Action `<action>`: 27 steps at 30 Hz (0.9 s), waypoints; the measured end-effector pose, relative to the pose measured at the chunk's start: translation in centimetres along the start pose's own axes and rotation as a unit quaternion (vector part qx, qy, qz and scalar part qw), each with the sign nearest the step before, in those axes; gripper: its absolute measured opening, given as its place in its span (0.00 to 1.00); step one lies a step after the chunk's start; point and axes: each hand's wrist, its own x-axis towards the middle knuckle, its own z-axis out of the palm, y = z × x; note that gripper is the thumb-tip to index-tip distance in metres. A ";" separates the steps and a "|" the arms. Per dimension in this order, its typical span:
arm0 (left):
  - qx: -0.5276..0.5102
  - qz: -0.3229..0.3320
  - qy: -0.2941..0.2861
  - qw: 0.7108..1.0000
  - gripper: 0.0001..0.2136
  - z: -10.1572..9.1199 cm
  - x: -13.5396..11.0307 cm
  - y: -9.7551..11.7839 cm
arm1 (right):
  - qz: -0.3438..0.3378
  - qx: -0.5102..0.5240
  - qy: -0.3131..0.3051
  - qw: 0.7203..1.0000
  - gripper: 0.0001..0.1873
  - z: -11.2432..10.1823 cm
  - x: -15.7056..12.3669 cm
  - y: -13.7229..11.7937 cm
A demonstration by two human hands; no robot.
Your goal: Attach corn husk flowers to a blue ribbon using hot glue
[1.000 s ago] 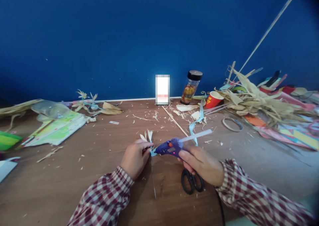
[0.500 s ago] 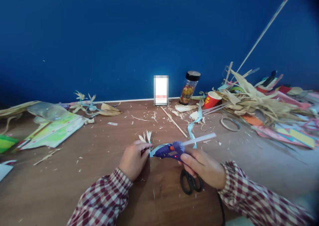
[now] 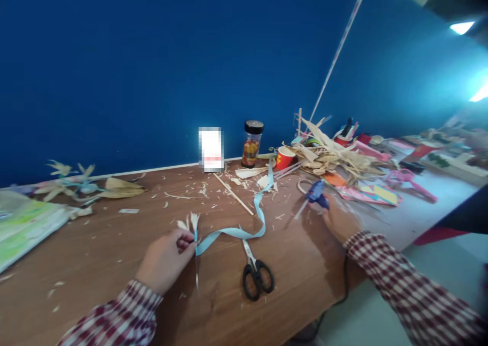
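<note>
My left hand (image 3: 168,257) pinches a thin wire stem topped by a small pale husk flower (image 3: 189,222). From its fingertips a light blue ribbon (image 3: 234,232) runs across the table and curls toward the back. Over the right side of the table, my right hand (image 3: 341,219) grips a blue hot glue gun (image 3: 317,193) with a clear glue stick protruding from it. Motion blurs this hand a little, and its fingers are partly hidden. Between the hands lie black-handled scissors (image 3: 257,279), their blades touching or just below the ribbon.
At the back stand a jar with a black lid (image 3: 252,145) and a red paper cup (image 3: 285,158). Dried husks (image 3: 335,155) are heaped at right, near a tape ring (image 3: 304,185). Husk flowers (image 3: 86,181) lie at left. A dark cord (image 3: 346,280) hangs over the front edge.
My right hand has carried the glue gun away from the flower stem to the right, exposing the scissors and ribbon. The left hand keeps its pinch. The view has swung right.
</note>
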 end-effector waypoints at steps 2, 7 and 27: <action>0.033 -0.012 -0.005 0.999 0.10 -0.2 -0.1 0.6 | -0.006 -0.005 -0.013 1.000 0.23 1.3 0.6 1.5; 0.066 -0.026 0.024 0.997 0.16 -0.1 0.2 1.4 | -0.054 0.010 -0.011 0.998 0.24 2.8 1.2 2.6; -0.461 -0.124 -0.133 0.869 0.12 -0.9 -0.1 3.9 | -0.330 0.406 -0.058 0.850 0.15 -6.8 -2.1 -17.1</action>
